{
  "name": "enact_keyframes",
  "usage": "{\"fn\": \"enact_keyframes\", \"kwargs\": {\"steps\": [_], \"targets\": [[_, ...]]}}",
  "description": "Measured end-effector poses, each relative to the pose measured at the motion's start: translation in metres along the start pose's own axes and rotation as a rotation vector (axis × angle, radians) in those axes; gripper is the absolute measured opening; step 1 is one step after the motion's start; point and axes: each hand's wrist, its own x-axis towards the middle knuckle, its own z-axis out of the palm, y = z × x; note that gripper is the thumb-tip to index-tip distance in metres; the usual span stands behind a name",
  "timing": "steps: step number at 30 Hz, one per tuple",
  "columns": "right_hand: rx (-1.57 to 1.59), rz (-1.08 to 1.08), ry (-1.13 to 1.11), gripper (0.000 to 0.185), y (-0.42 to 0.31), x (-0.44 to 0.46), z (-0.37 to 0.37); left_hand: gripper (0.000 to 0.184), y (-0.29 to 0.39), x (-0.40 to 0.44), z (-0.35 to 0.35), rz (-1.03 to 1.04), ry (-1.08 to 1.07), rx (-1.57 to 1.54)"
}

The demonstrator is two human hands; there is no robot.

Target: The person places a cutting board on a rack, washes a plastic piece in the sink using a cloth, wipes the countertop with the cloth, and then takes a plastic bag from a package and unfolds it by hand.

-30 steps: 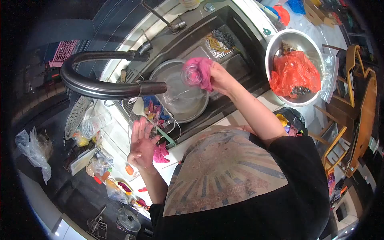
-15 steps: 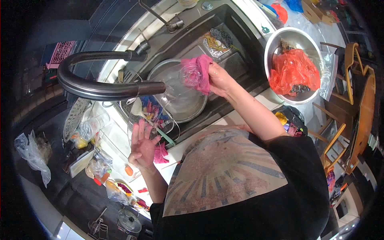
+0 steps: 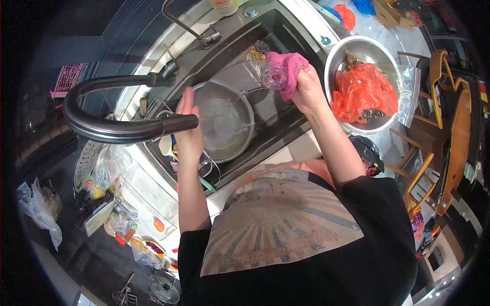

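My right hand (image 3: 308, 87) is closed around a bunched pink cloth (image 3: 293, 71). A clear glass (image 3: 274, 76), its round end facing the tap, sticks out of the cloth. Both are held above the right part of the dark sink (image 3: 265, 109). Beside the tap spout (image 3: 176, 123), my left hand (image 3: 190, 135) is raised with fingers extended and nothing seen in it; the spout covers part of it. A round metal basin (image 3: 224, 122) of cloudy water sits in the sink, just right of my left hand.
Right of the sink stands a steel bowl (image 3: 334, 56) with a red plastic bag (image 3: 365, 94). A dish rack (image 3: 155, 150) with utensils is left of the basin. A scouring pad (image 3: 262, 47) lies at the sink's far end. Wooden chairs (image 3: 434, 86) stand at far right.
My right hand has moved right with the cloth and glass, away from over the basin. My left hand has risen from the counter side to beside the tap spout. The view has shifted slightly.
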Motion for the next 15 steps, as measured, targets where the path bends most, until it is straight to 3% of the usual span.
{"fn": "enact_keyframes", "kwargs": {"steps": [1, 2, 4, 6, 8, 10, 13, 15], "targets": [[-0.015, -0.010, 0.018, 0.022, -0.003, -0.002, 0.001, 0.037, 0.011, 0.007, 0.011, -0.255, 0.021, -0.321], [-0.028, -0.019, 0.036, 0.018, -0.005, -0.004, 0.000, 0.037, 0.003, 0.009, 0.020, -0.256, 0.017, -0.320], [-0.043, -0.012, 0.051, 0.024, -0.001, -0.006, -0.013, 0.042, -0.019, 0.008, 0.037, 0.240, 0.000, -0.046], [-0.057, -0.005, 0.063, 0.030, 0.002, -0.009, -0.024, 0.036, -0.013, 0.011, 0.043, 0.172, 0.084, -0.198], [0.038, 0.001, 0.064, 0.032, 0.004, -0.011, -0.028, 0.030, -0.011, 0.012, 0.040, -0.056, 0.197, -0.417], [0.041, 0.001, 0.073, 0.027, 0.003, -0.012, -0.026, 0.025, -0.008, 0.012, 0.038, -0.072, 0.235, -0.381], [0.046, -0.003, 0.082, 0.022, 0.001, -0.011, -0.019, 0.030, -0.001, 0.007, 0.036, -0.143, 0.203, -0.353], [0.017, 0.018, 0.085, 0.030, 0.002, -0.009, -0.025, 0.036, -0.001, 0.004, 0.039, -0.164, 0.007, -0.565]]}}
